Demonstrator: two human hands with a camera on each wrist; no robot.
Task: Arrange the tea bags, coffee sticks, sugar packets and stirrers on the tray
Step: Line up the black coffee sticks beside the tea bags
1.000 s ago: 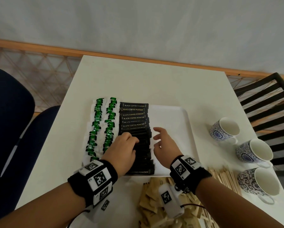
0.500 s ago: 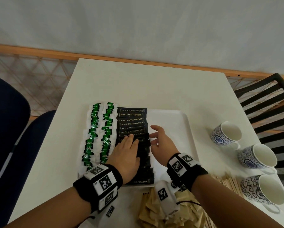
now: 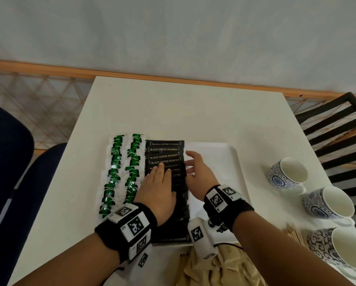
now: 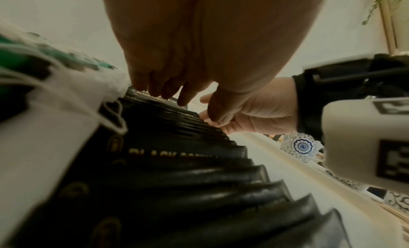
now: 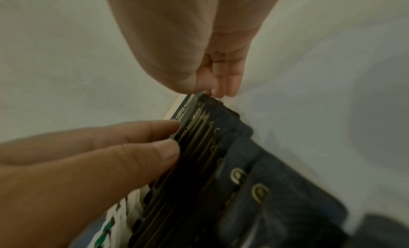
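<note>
Head view shows the black coffee sticks (image 3: 166, 174) printed "BLACK COFFEE POWDER" lying in an overlapping column on the left part of the white rectangular plastic tray (image 3: 224, 159). The left hand (image 3: 157, 195) lies flat on top of that column, fingers straight and together, tips pressing the sticks near the middle of the row. The right hand (image 3: 197, 172) sits just beside the column's right edge – fingers spread loosely and lightly bent, their tips touching the stick ends, gripping nothing. Left of the sticks run two columns of white tea bags with green tags (image 3: 123, 172). Nearer the person lie brown paper sugar packets (image 3: 218, 267) and pale wooden stirrers (image 3: 294, 236), off the tray.
</note>
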